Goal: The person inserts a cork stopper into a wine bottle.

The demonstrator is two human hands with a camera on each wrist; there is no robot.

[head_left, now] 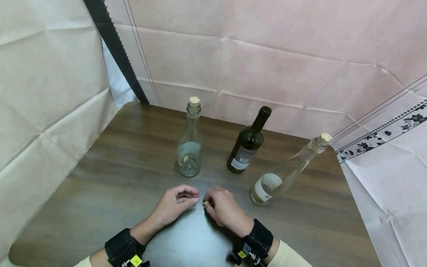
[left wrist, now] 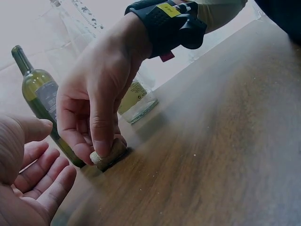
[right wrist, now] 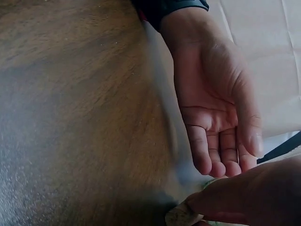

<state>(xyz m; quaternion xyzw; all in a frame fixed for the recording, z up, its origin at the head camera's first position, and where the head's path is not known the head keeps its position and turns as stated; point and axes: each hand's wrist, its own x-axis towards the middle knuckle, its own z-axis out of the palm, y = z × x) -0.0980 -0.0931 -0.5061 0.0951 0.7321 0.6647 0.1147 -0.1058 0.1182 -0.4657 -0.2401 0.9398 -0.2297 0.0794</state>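
Note:
My right hand (head_left: 225, 207) pinches a cork (left wrist: 109, 157) between thumb and fingers, low over the table; whether the cork touches the wood I cannot tell. Only the cork's end shows past the fingers in the right wrist view. Just to its left is my left hand (head_left: 176, 202), palm turned inward, fingers loosely bent and holding nothing. A small gap separates the two hands. Beyond them stand a clear bottle (head_left: 190, 148) with a cork in its neck, a dark green wine bottle (head_left: 248, 142), and on the right another clear, corked bottle (head_left: 277, 181).
The wood-grain table (head_left: 110, 174) has a rounded corner at the back left. Pale cloth sheets (head_left: 267, 63) hang behind and along both sides, close to its edges. Small light specks lie on the wood in the left wrist view.

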